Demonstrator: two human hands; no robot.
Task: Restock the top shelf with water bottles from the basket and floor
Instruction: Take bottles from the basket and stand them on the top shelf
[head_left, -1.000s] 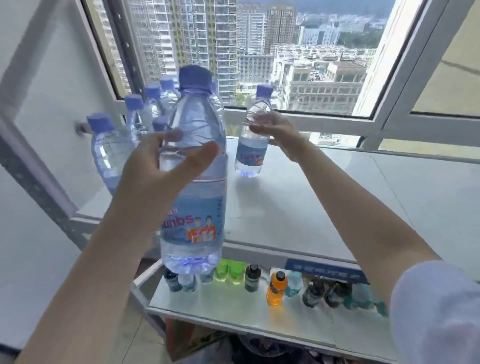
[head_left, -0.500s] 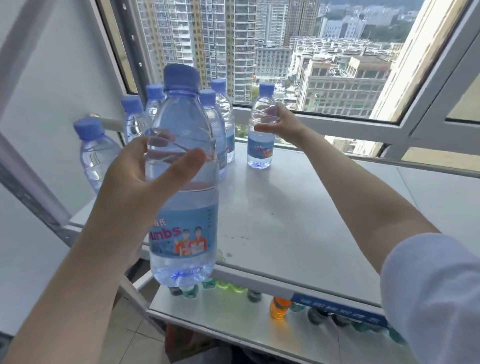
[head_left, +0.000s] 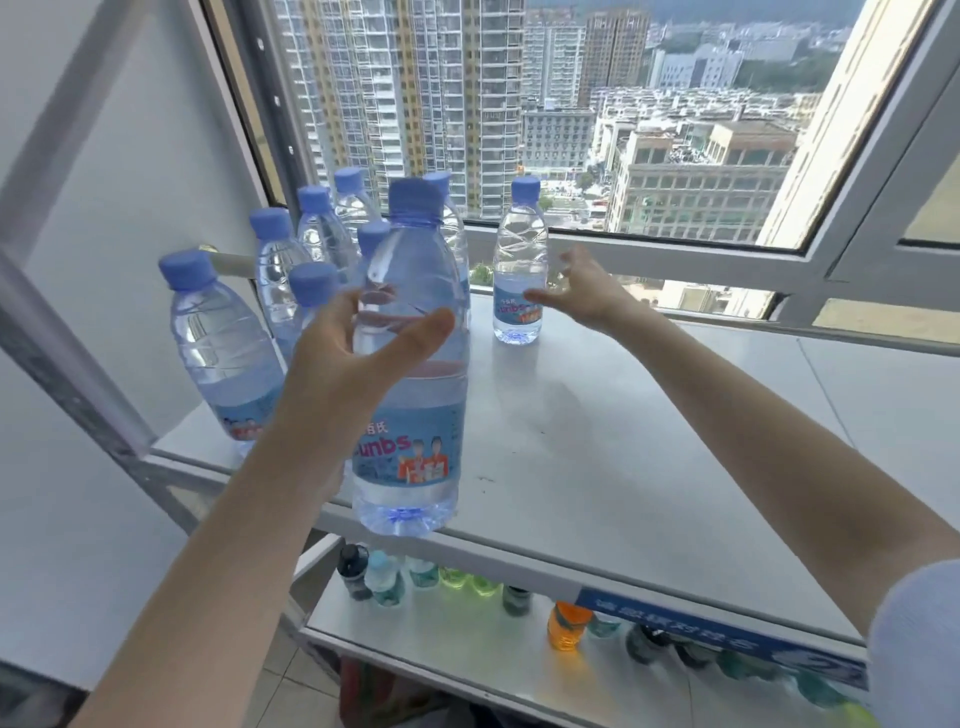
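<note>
top shelf (head_left: 597, 441): pale, beside a window on a city view
bottle cluster (head_left: 291, 270): back left of the shelf
left hand (head_left: 343, 374): fingers clamped on the held bottle (head_left: 410, 364), above the shelf's front edge
placed bottle (head_left: 519, 265): upright near the window
right hand (head_left: 587, 291): fingers apart, just beside it

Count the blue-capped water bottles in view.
9: one in the left hand, one standing alone by the open right hand, seven clustered at the top shelf's left rear. Others may be hidden.
</note>
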